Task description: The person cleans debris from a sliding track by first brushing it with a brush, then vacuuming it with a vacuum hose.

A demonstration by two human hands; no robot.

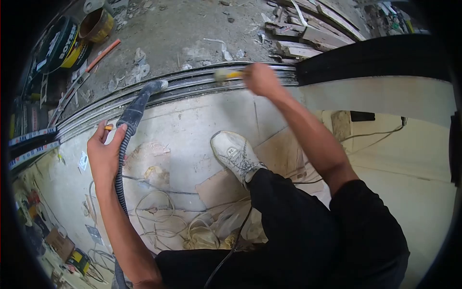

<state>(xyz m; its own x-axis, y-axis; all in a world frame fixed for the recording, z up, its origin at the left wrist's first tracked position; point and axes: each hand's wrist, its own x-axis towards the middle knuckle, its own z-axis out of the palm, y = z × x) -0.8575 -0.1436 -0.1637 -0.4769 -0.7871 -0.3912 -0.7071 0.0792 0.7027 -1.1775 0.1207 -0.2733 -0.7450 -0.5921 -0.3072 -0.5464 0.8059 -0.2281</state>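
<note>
My left hand [107,151] is closed at the neck of a vacuum hose [126,144], with the thumb against its ribbed part. A small orange-yellow stub, like a cigarette end, pokes out between its fingers. The dark vacuum nozzle [139,103] reaches forward from there, its pale tip lying over the metal sliding-door track [192,82]. Farther right, my right hand [262,79] grips a small brush by its yellow handle [235,74]. The brush head [221,75] is blurred and overlaps the track's grooves.
Beyond the track lies a rough concrete floor [178,29] with debris, buckets [98,26] and stacked wood strips [332,29]. My shoe [233,151] stands on pale tiles. Loose cables [154,216] and plastic sheeting [207,233] lie near my legs. A dark-topped panel [370,58] borders the right.
</note>
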